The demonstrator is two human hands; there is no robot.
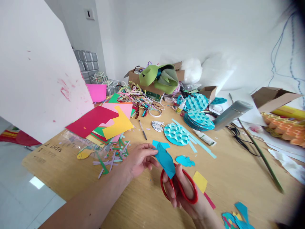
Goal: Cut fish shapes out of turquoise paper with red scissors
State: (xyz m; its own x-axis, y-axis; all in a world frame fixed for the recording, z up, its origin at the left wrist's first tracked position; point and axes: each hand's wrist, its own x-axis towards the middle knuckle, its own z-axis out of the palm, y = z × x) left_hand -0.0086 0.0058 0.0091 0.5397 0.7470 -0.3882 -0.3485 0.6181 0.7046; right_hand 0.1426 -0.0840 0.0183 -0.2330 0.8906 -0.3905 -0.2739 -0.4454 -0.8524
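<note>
My right hand (182, 187) grips the red scissors (194, 197); at their eleven o'clock is the blue paper (165, 160), pinched in my left hand (142, 159), seemingly to steady it. Beyond it, toward one o'clock, a scalloped blue disc (176, 135) lies on the worktop (140, 203).

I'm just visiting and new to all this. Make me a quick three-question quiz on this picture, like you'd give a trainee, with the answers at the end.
1. Which hand has its thumb and fingers in the handles of the red-handled scissors?

2. True or false: the pen lies on the bare tabletop.

3. What colour is the paper piece that the left hand pinches?
A) yellow
B) blue
C) pink

Key:
1. The right hand.
2. True.
3. B.
</note>
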